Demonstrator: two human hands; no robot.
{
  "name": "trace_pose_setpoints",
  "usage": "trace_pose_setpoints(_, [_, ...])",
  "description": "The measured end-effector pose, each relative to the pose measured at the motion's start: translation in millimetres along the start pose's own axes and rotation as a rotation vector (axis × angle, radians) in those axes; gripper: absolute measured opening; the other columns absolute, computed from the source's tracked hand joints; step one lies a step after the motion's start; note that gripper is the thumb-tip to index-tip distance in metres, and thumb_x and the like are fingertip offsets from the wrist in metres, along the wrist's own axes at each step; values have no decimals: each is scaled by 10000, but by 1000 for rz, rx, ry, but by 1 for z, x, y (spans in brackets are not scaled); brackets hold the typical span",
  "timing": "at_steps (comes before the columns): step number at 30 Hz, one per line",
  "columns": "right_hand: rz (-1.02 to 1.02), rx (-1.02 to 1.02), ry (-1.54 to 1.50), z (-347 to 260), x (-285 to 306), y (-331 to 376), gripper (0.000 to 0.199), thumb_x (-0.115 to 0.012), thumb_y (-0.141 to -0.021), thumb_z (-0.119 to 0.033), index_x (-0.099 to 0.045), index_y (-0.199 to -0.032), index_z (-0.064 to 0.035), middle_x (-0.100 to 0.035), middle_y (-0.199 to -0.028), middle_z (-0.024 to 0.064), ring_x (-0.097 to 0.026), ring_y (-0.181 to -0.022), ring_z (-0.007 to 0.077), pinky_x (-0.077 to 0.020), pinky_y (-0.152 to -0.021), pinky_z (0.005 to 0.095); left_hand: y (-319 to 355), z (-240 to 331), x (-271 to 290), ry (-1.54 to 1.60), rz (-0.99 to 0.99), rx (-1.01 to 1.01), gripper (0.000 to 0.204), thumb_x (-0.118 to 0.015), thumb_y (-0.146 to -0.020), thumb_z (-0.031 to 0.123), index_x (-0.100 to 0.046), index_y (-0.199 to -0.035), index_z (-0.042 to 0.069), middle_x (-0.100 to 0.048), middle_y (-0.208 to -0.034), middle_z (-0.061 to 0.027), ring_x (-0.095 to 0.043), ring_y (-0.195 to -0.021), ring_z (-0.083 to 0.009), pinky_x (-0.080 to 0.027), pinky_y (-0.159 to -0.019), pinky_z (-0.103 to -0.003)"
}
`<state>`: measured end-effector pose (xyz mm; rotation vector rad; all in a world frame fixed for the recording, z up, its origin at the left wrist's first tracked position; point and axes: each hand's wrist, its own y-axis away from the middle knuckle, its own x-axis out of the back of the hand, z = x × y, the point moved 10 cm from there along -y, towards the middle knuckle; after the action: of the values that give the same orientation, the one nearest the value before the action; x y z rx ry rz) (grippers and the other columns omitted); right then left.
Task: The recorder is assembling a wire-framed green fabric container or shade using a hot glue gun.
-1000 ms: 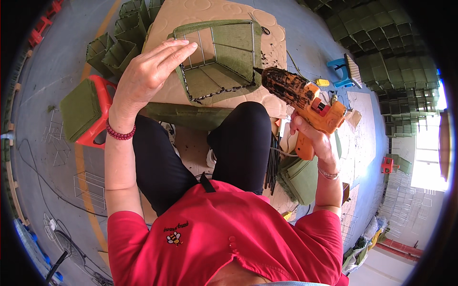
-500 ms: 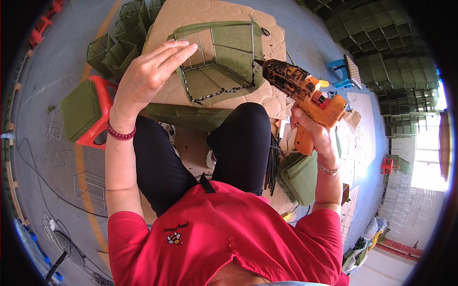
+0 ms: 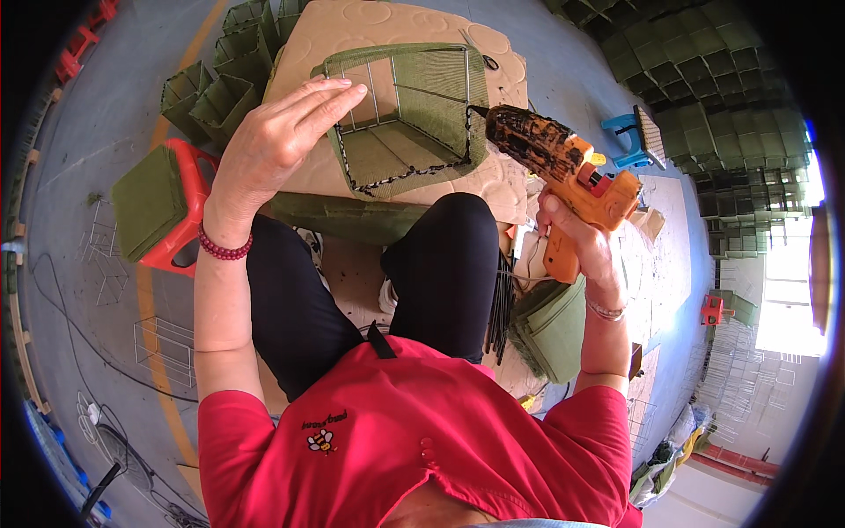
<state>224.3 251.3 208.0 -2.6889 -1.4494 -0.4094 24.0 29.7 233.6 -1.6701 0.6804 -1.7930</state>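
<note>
A box-shaped wire frame lined with green mesh (image 3: 431, 75) lies on a cardboard-topped work surface, its opening toward me. Dark glue blobs run along its near rim and part of the right rim. My left hand (image 3: 280, 136) is at the left rim, fingers straight and together across it; the thumb is hidden beneath, and the fingers appear to hold the rim. In my right hand (image 3: 581, 236) is an orange glue gun (image 3: 539, 141), its barrel crusted with black residue. The dark nozzle points left, at or very close to the right rim of the frame.
Scissors (image 3: 490, 62) lie on the cardboard (image 3: 352, 22) beyond the frame. A red stool (image 3: 195, 176) with stacked green mesh (image 3: 145, 207) stands left, near finished green baskets (image 3: 242, 57). Black rods (image 3: 500, 304) and folded green mesh (image 3: 554, 330) are by my right knee.
The glue gun's nozzle has shifted very slightly up along the right rim, away from me. My left hand and the mesh frame stay almost where they were.
</note>
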Motion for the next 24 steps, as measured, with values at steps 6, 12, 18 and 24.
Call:
trace_pose_setpoints(6, [17, 9, -28, -1, -1, -1, 154, -698, -916, -108, -614, -1004, -15, -602, -760, 11, -578, -659, 107, -484, -606, 263, -1, 0, 0, 4, 3, -1, 499, -608, -744, -147, -655, -1209, 28, -698, -1155, -111, -671, -1086, -296, -576, -940, -389])
trace_pose_setpoints(12, [-7, 12, -51, 2, 1, -6, 160, -704, -909, -95, -616, -1018, -19, -605, -775, 10, -576, -658, 103, -484, -601, 255, -1, 1, 0, -7, 3, -2, 498, -609, -739, -147, -655, -1206, 19, -700, -1146, -114, -673, -1085, -294, -576, -942, -389])
trace_pose_setpoints(18, [12, -30, -31, 1, -1, -3, 174, -718, -901, -108, -623, -1019, -21, -610, -785, 6, -579, -663, 95, -485, -601, 249, 0, 1, 1, -9, 2, -1, 483, -608, -748, -135, -657, -1204, 17, -701, -1144, -115, -674, -1084, -292, -576, -941, -388])
trace_pose_setpoints(24, [29, 0, 24, 2, 1, 1, 178, -727, -901, -136, -641, -1009, -25, -621, -798, 2, -588, -677, 83, -490, -611, 246, 0, 1, 0, -9, 4, -3, 482, -611, -752, -128, -657, -1207, 24, -701, -1145, -115, -674, -1083, -291, -576, -941, -387])
